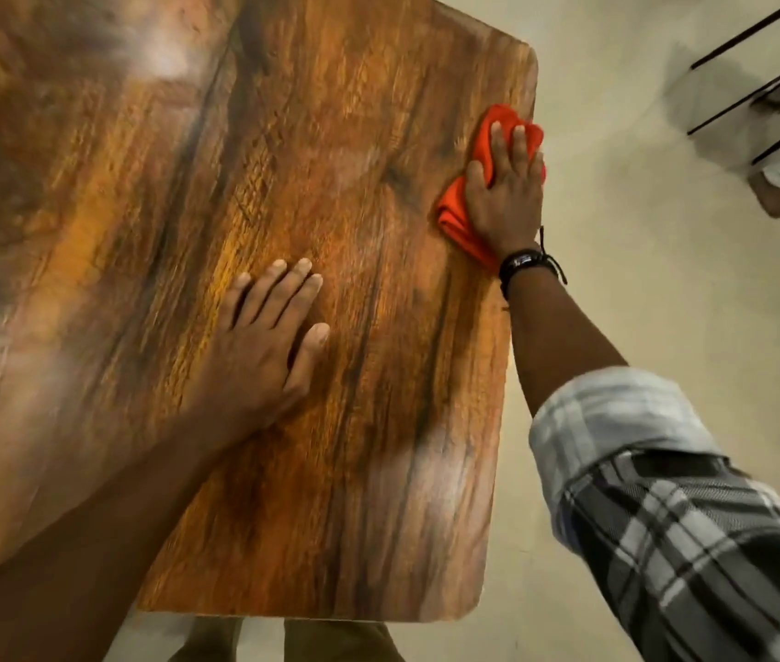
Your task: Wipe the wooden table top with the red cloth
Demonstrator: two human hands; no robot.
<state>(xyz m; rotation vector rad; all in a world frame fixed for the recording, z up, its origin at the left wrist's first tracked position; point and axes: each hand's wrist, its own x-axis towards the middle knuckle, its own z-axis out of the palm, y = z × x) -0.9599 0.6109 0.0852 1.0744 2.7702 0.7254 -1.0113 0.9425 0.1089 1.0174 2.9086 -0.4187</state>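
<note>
Table top (pixel 330 289): wood-grain surface, smooth, with a soft gloss, pale sheen toward 10 o'clock. Red cloth (pixel 488 136), at 2 o'clock: soft matt fabric, creased. Sleeve (pixel 674 527), at 4 o'clock: woven plaid cloth. Floor (pixel 641 241): pale, smooth, matt.

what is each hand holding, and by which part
Nothing is gripped. The right hand presses flat on the middle of the bunched cloth near the right edge of the table; the left hand lies flat on bare wood.
</note>
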